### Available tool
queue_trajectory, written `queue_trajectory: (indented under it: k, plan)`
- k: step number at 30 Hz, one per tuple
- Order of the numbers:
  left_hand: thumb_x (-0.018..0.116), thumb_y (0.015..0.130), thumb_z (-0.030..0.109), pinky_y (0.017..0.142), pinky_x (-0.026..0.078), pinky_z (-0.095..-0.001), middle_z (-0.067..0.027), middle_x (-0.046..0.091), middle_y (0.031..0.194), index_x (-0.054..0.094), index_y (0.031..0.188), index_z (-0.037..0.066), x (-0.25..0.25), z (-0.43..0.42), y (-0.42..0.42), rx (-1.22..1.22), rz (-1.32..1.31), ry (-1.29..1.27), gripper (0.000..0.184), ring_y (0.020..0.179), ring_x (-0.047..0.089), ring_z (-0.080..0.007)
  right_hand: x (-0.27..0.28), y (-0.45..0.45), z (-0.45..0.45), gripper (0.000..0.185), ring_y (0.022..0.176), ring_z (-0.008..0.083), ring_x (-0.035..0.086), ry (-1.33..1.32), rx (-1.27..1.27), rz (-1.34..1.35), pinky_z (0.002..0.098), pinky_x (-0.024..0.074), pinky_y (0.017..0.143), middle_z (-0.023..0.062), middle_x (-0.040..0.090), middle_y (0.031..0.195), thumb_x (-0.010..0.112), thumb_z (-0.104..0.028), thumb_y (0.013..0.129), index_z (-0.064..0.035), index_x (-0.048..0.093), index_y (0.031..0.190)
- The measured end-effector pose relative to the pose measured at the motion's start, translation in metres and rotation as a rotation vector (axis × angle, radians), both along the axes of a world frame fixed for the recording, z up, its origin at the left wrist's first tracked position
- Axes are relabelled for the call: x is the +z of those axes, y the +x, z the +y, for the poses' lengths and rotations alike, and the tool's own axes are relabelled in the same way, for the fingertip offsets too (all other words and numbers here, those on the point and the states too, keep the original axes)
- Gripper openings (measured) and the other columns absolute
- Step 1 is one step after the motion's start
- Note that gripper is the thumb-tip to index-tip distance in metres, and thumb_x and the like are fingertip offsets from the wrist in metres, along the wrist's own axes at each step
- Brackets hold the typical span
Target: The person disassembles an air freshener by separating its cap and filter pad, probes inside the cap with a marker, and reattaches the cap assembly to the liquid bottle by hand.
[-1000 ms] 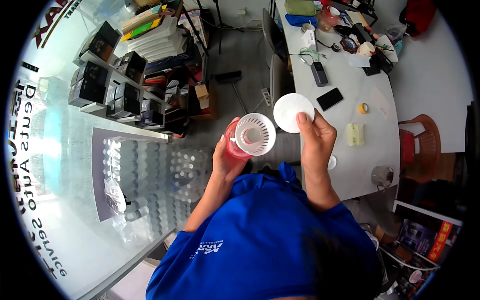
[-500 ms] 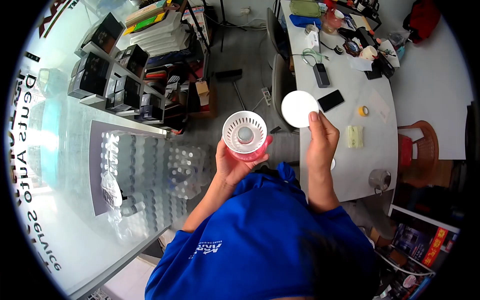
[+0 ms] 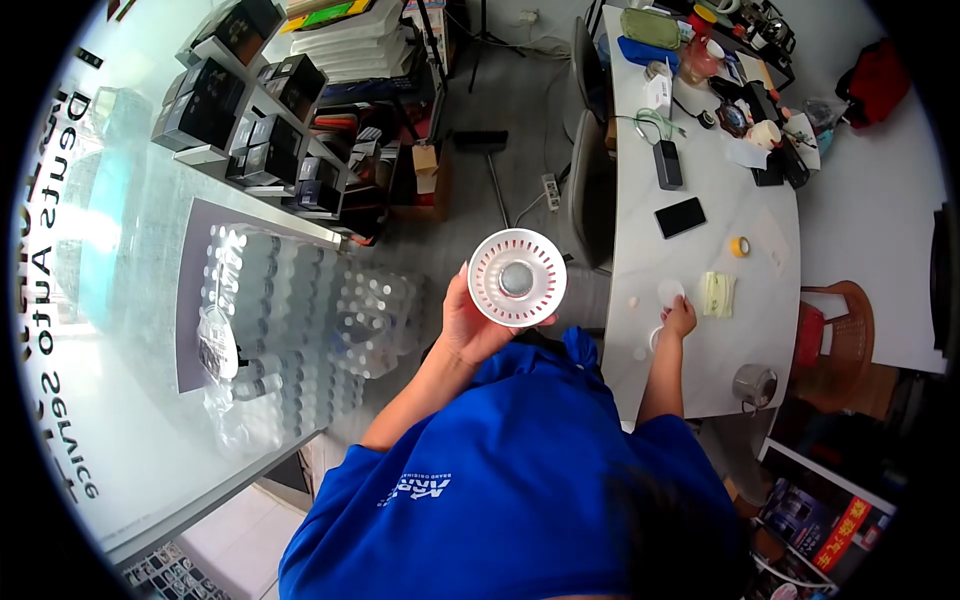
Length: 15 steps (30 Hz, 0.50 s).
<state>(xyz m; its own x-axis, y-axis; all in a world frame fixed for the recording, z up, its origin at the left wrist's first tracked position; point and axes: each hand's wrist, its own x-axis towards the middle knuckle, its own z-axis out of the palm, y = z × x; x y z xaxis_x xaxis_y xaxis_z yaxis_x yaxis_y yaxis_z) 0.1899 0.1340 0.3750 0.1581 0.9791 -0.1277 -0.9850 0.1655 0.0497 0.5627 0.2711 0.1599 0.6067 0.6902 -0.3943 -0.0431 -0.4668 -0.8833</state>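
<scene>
My left hand (image 3: pixel 477 325) is wrapped round a round white slotted cup (image 3: pixel 541 282), held up in front of my chest. A ring of slots runs round its inner wall, and a grey dome (image 3: pixel 516 279) sits in its middle. Over the white table (image 3: pixel 730 345), my right hand (image 3: pixel 680 318) has its fingertips closed on the edge of a thin white disc (image 3: pixel 671 292). Close to that hand lies another white round piece (image 3: pixel 656 340), partly hidden by the fingers and wrist. A yellow-green packet (image 3: pixel 718 295) rests just right of the hand.
A black phone (image 3: pixel 680 218), a yellow tape roll (image 3: pixel 739 247) and a metal mug (image 3: pixel 755 385) stand or lie on the table. Chairs (image 3: pixel 590 215) line its left side. Wrapped bottles (image 3: pixel 290 310) and shelved black boxes (image 3: pixel 200 105) are at the left.
My right hand has moved down from in front of me to the tabletop with the white disc. The slotted cup in my left hand has shifted slightly right, its opening turned more towards me.
</scene>
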Motion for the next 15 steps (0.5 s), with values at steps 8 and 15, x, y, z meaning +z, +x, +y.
queue_trajectory:
  k: [8,15]
  plan:
    - [0.061,0.084,0.054,0.091,0.046,-0.0673,-0.0228,0.037,0.144,0.038,0.142,0.009,-0.001,0.001,0.001,0.011,0.111,-0.025,0.076,0.130,0.040,-0.0463,-0.036,0.026,-0.013,0.038,0.098,0.0297,0.062,-0.284,0.071,-1.002,0.0351,0.0532,0.083,0.0194,0.060,0.117,0.065,-0.014,0.086,0.0050,0.058,0.119]
    - [0.057,0.091,0.044,0.103,0.043,-0.0496,-0.0093,0.046,0.140,0.037,0.144,0.012,0.011,0.003,0.007,0.062,0.297,-0.091,0.065,0.127,0.048,-0.0270,0.158,-0.095,-0.001,0.019,0.111,0.0199,0.056,0.591,0.455,-0.243,0.0325,0.0477,0.093,0.0104,0.057,0.124,0.060,-0.009,0.092,-0.0035,0.065,0.109]
